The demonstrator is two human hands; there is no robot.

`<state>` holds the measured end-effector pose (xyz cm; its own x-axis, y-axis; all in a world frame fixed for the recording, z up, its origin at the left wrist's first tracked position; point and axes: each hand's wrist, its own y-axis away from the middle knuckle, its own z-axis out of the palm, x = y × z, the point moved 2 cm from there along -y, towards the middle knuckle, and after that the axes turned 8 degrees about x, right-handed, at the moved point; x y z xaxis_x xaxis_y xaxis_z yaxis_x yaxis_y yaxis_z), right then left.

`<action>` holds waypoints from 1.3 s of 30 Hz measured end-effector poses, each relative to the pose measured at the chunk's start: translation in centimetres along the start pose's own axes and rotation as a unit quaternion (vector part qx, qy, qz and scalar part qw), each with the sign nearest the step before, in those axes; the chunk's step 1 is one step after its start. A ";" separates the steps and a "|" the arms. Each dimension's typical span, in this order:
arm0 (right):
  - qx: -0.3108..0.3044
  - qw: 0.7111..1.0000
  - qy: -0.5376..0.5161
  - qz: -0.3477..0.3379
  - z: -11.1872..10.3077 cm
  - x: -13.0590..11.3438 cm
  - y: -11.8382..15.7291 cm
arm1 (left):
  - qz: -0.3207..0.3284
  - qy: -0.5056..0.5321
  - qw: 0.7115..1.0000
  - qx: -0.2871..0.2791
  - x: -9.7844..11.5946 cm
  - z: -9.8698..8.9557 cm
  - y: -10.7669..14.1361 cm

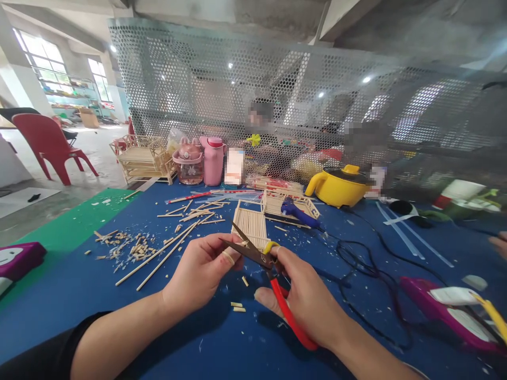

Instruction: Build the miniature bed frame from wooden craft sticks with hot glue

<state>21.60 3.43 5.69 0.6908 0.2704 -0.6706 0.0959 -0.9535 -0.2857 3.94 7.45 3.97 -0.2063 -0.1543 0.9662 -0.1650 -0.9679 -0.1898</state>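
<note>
My right hand (307, 298) grips a pair of scissors (285, 311) with red handles and a yellow part near the pivot. Its dark blades are apart and reach to the fingertips of my left hand (204, 264). That hand is closed in a pinch on what looks like a short wooden stick (244, 243), mostly covered by the fingers and blades. A finger of the left hand has a pale band round it. Just beyond the blades lies a flat panel of wooden sticks (250, 222). Short cut pieces (238, 307) rest on the blue table below the hands.
Long sticks (158, 258) and a heap of offcuts (137, 245) lie left. A blue glue gun (299, 212) rests on a stick frame, its black cable looping right. Behind stand a yellow pot (338, 190), pink bottles (214, 163) and a perforated metal screen (206, 79), people beyond.
</note>
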 end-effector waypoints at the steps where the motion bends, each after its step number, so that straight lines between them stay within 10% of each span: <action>1: -0.001 1.000 -0.006 0.000 0.0 0.0 0.0 | 0.001 0.001 1.000 -0.004 0.0 0.0 0.1; 24: 0.037 0.993 0.108 -0.039 0.9 0.5 0.2 | 0.076 -0.105 0.991 0.016 0.8 0.5 1.0; 30: 0.169 0.985 0.040 -0.007 1.2 1.3 0.0 | 0.075 -0.094 0.992 0.021 0.7 0.4 0.5; 39: 0.168 0.976 0.029 -0.137 1.0 1.0 0.7 | 0.282 -0.217 0.934 0.004 1.2 0.3 1.2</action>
<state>21.62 3.13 4.17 0.7121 0.4914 -0.5015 0.0483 -0.7469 -0.6632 3.75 6.09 4.98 0.1524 -0.7055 0.6921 -0.1414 -0.7087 -0.6912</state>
